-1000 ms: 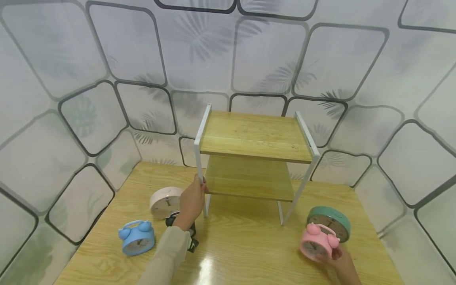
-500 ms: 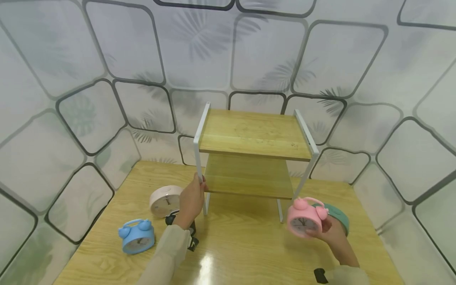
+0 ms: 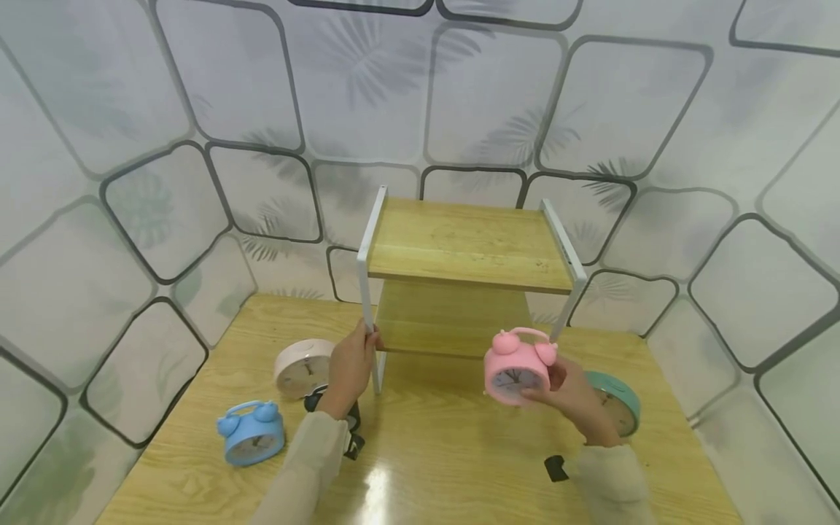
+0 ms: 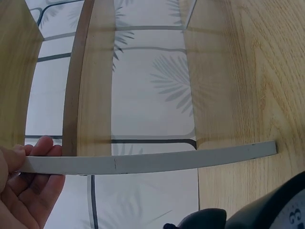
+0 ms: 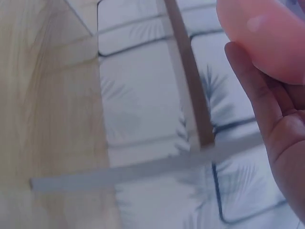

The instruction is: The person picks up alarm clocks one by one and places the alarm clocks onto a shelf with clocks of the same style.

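as i watch, left hand [image 3: 349,370] grips the white post [image 3: 365,297] of the shelf [image 3: 469,244], mid-frame; right hand [image 3: 579,399] pinches the pink alarm clock [image 3: 517,364], right of centre. i'd guess it light and stiff, smooth shell maybe slippery, dial [image 3: 515,383] likely fragile; best held round the rim.

The left hand [image 3: 350,370] and right hand [image 3: 579,399] are bare; the left sleeve [image 3: 308,459] and right sleeve [image 3: 612,483] are pale cream. A small black piece [image 3: 555,468] shows beside each sleeve's end.
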Demonstrator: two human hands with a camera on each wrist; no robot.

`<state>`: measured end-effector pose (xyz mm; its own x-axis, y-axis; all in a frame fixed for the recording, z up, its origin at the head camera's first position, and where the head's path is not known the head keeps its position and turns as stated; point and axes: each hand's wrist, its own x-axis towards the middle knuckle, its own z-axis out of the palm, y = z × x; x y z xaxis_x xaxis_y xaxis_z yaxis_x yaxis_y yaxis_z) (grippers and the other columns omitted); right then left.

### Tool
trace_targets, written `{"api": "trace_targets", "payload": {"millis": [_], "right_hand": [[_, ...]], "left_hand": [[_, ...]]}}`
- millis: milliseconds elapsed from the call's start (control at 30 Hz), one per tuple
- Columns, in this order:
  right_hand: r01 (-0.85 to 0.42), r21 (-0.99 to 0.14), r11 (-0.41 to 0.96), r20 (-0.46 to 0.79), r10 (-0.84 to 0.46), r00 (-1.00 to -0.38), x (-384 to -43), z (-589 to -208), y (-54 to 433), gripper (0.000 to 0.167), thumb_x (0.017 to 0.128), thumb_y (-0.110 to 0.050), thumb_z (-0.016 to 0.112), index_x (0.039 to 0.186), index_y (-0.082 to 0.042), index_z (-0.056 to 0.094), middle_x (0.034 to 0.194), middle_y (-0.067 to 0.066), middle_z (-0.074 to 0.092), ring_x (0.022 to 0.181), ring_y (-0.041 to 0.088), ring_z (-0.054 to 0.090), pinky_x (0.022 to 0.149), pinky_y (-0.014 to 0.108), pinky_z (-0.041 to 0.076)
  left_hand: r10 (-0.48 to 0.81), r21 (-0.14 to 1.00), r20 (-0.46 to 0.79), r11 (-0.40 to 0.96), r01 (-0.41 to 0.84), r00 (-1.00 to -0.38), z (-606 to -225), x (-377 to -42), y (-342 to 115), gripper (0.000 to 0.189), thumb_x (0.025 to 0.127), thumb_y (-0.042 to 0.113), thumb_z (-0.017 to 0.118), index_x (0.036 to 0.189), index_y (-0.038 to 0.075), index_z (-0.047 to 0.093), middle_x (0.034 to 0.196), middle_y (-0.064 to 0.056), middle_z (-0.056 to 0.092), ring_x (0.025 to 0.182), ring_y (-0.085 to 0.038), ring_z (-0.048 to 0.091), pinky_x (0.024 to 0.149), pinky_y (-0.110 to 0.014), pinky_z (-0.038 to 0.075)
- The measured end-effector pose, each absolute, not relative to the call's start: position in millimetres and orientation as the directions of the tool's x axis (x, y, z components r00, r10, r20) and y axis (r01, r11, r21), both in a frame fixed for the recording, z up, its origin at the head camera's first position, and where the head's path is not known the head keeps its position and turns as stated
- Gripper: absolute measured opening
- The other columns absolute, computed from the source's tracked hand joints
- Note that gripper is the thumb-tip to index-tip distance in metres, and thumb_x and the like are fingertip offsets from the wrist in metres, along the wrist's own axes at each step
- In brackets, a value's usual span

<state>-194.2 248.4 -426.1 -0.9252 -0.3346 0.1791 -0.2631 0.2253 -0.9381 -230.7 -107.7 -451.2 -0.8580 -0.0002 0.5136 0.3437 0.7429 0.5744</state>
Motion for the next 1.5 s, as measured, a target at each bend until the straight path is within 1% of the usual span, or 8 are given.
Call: {"api": "trace_targets", "payload": {"millis": [133,267,400,567,700,867,1000,1500], "right_hand": [[-0.274,-0.940,0.203,0.184,-0.373,-0.909,-207,-418,230,0.048,0.079,0.001,0.070,0.122,-0.012,0.053,0.105,-0.013,0.064,0.093,0.005,0.063,0.079,0.023,0.053],[-0.265,-0.942,0.207,0.175,-0.372,-0.912,-219,-410,214,0.054,0.080,-0.001,0.070,0.128,-0.003,0.047,0.108,-0.010,0.061,0.096,0.004,0.061,0.081,0.022,0.052],[-0.256,-0.936,0.242,0.164,-0.346,-0.924,-233,-404,201,0.057,0.079,-0.004,0.072,0.129,0.003,0.044,0.110,0.002,0.059,0.095,0.004,0.060,0.080,0.022,0.052],[-0.275,-0.910,0.309,0.165,-0.339,-0.926,-253,-400,186,0.061,0.078,-0.009,0.074,0.132,-0.002,0.045,0.118,0.018,0.058,0.099,0.012,0.059,0.082,0.025,0.052],[-0.306,-0.882,0.358,0.179,-0.347,-0.921,-267,-399,174,0.064,0.079,-0.015,0.076,0.135,-0.008,0.046,0.123,0.017,0.058,0.106,0.022,0.060,0.085,0.029,0.052],[-0.312,-0.895,0.318,0.171,-0.401,-0.900,-281,-398,158,0.058,0.082,-0.015,0.073,0.132,-0.008,0.046,0.126,0.018,0.056,0.114,0.033,0.056,0.090,0.039,0.051],[-0.302,-0.905,0.299,0.163,-0.411,-0.897,-289,-399,148,0.055,0.082,-0.012,0.072,0.130,-0.006,0.047,0.126,0.019,0.056,0.115,0.035,0.055,0.092,0.042,0.050],[-0.300,-0.901,0.314,0.133,-0.459,-0.879,-319,-422,128,0.054,0.084,-0.013,0.069,0.131,-0.007,0.044,0.127,0.016,0.055,0.117,0.031,0.054,0.095,0.040,0.048]], "left_hand": [[-0.013,0.620,0.491,0.708,0.339,-0.871,-450,-232,-108,0.011,0.095,0.016,0.053,0.087,0.010,0.057,0.076,-0.005,0.067,0.065,-0.021,0.062,0.055,-0.032,0.047],[-0.017,0.632,0.490,0.696,0.342,-0.872,-450,-232,-108,0.012,0.096,0.017,0.052,0.087,0.011,0.058,0.077,-0.003,0.068,0.070,-0.023,0.065,0.058,-0.034,0.049],[-0.015,0.618,0.500,0.706,0.345,-0.866,-450,-231,-107,0.013,0.096,0.016,0.052,0.086,0.011,0.058,0.076,-0.003,0.068,0.067,-0.022,0.065,0.056,-0.033,0.048],[-0.019,0.615,0.512,0.706,0.351,-0.859,-451,-231,-107,0.011,0.095,0.014,0.054,0.085,0.010,0.057,0.075,-0.004,0.068,0.062,-0.020,0.062,0.053,-0.030,0.046],[-0.021,0.616,0.507,0.708,0.345,-0.862,-452,-231,-107,0.011,0.095,0.014,0.053,0.086,0.010,0.057,0.075,-0.004,0.068,0.062,-0.019,0.062,0.052,-0.028,0.045],[-0.024,0.613,0.507,0.712,0.341,-0.862,-452,-233,-107,0.012,0.095,0.015,0.053,0.086,0.009,0.057,0.075,-0.004,0.068,0.060,-0.018,0.061,0.051,-0.026,0.044],[-0.022,0.616,0.500,0.712,0.338,-0.866,-451,-233,-108,0.012,0.095,0.015,0.053,0.086,0.009,0.057,0.075,-0.004,0.068,0.057,-0.015,0.057,0.049,-0.024,0.042],[-0.024,0.619,0.503,0.708,0.340,-0.864,-452,-232,-109,0.013,0.095,0.014,0.053,0.084,0.009,0.057,0.075,-0.004,0.068,0.057,-0.014,0.055,0.049,-0.023,0.040]]}}
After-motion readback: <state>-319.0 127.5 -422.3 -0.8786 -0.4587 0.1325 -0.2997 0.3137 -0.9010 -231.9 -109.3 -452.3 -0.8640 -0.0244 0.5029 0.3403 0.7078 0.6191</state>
